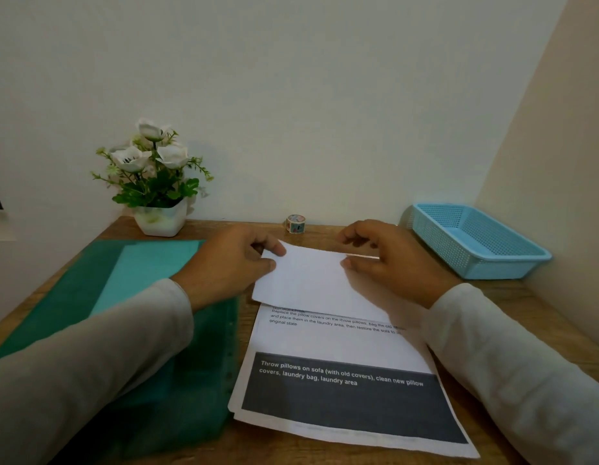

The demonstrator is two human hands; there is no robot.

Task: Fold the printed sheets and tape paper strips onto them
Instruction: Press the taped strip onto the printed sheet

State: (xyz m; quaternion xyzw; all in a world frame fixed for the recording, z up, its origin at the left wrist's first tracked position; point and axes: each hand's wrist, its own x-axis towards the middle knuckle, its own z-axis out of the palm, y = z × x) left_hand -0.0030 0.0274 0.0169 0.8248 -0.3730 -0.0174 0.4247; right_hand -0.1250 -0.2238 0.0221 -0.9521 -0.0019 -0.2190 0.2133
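A stack of printed sheets [341, 397] lies on the wooden desk in front of me, with black text and a dark banner near its lower edge. The top sheet's far end is folded back toward me as a blank white flap [308, 280]. My left hand [231, 260] pinches the flap's left corner between thumb and fingers. My right hand [385, 260] holds its right edge, fingers curled over the fold. A small roll of patterned tape [295, 224] stands on the desk by the wall, just beyond my hands.
A green plastic folder [150, 330] with a lighter teal sheet lies at the left, under my left sleeve. A white pot of artificial flowers [157, 182] stands at the back left. A blue mesh basket [472, 239] sits at the back right against the wall corner.
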